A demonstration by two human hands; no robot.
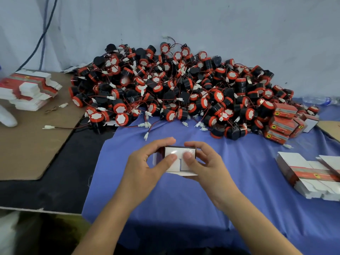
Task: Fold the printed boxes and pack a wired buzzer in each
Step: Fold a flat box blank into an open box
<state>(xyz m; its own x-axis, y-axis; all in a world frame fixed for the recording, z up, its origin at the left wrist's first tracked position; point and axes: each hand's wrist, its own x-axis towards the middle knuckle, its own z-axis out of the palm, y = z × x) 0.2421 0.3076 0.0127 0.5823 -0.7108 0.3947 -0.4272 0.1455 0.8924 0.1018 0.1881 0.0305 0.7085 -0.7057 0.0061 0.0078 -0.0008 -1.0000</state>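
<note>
While the left hand (145, 162) and right hand (206, 162) each curl round the small box (179, 150) just below the frame's centre, thumbs pressing its white end flaps, an uneven push could crease the thin card or let a flap spring back out. Across the upper middle, the heap of buzzers (174, 85) is round black-and-red plastic trailing thin wires that may snag; flat printed boxes (309, 177) wait at lower right on soft blue cloth (184, 208).

I see a blue cloth (184, 199) spread over the dark tabletop (55, 192). A brown cardboard sheet (27, 148) lies at the left. Two cables (43, 36) hang down the grey wall (239, 24). A clear plastic bottle (321, 100) lies far right.
</note>
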